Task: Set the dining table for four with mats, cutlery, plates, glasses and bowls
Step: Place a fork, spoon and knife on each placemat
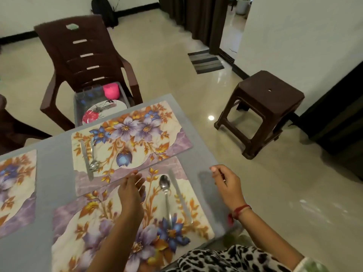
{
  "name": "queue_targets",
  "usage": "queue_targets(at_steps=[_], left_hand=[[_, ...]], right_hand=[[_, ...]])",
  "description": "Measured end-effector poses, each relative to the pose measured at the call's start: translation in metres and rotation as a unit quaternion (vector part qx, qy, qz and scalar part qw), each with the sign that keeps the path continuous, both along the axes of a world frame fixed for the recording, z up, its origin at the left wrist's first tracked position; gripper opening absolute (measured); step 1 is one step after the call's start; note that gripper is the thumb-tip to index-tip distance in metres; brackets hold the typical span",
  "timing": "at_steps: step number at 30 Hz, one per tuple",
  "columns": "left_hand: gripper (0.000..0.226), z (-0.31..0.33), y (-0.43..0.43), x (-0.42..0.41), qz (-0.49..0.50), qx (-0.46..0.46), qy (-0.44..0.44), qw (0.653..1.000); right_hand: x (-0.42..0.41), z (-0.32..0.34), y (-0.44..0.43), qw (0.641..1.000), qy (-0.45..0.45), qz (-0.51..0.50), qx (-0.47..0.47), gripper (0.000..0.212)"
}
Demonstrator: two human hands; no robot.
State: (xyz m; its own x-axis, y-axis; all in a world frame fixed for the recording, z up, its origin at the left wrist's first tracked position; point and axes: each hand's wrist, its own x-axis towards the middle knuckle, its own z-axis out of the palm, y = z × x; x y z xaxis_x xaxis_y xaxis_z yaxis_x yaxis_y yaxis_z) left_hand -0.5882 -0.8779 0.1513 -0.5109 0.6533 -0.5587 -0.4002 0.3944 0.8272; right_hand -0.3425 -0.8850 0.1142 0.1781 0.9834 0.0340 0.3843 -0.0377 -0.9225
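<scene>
Left hand (131, 191) is held slack above near mat (82, 222); thin item (223, 176), possibly cutlery, is pinched by right hand (225, 183).

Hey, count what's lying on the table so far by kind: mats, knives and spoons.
Mats: 3, far mat, near mat, left mat
Knives: 2, far knife, near knife
Spoons: 2, far spoon, near spoon; possibly a fork beside the far one, uncounted
Total: 7

Brown plastic chair (86, 61), brown stool (263, 107), striped doormat (205, 61), dark curtain (196, 18), black bag (104, 10)
</scene>
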Motion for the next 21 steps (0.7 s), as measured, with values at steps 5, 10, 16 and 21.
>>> queue_targets(at_steps=[5, 10, 16, 21], left_hand=[[0.022, -0.01, 0.026, 0.097, -0.006, 0.019, 0.009, 1.0], [0.021, -0.025, 0.067, 0.202, 0.034, -0.007, 0.017, 0.999], [0.021, -0.024, 0.111, 0.277, 0.063, -0.028, 0.042, 0.997], [0.02, -0.023, 0.133, 0.3, 0.097, -0.019, 0.068, 0.993]], right_hand=[[0.091, -0.009, 0.046, 0.995, 0.083, -0.029, -0.041, 0.015], [0.196, -0.024, 0.13, 0.992, 0.083, 0.05, -0.075, 0.013], [0.253, -0.012, 0.21, 0.985, 0.107, 0.103, -0.085, 0.017], [0.246, -0.012, 0.249, 0.971, 0.14, 0.166, -0.103, 0.021]])
